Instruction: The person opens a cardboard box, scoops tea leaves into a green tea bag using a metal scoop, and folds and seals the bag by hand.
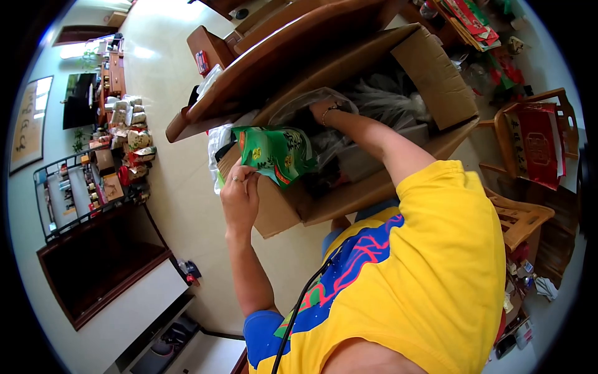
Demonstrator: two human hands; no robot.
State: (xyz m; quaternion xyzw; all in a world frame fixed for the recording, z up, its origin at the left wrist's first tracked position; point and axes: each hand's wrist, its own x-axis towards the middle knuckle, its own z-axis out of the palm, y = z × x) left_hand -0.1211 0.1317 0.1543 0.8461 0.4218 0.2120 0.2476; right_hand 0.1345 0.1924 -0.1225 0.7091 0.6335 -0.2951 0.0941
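Note:
A large open cardboard box point(445, 81) stands in front of me, with clear plastic bags point(389, 96) inside. Over its left end my left hand point(240, 190) pinches the lower left edge of a shiny green packet point(280, 153). Deeper in the box, my right hand point(325, 111) reaches in among the clear plastic, a bracelet on its wrist. Its fingers are hidden in shadow and plastic, so what they touch cannot be made out.
A wooden table edge point(268, 59) runs along the box's far side. On the right stand wooden chairs, one with a red bag point(539, 143). A black-railed shelf point(68, 193) and a pile of packages point(134, 134) are at the left.

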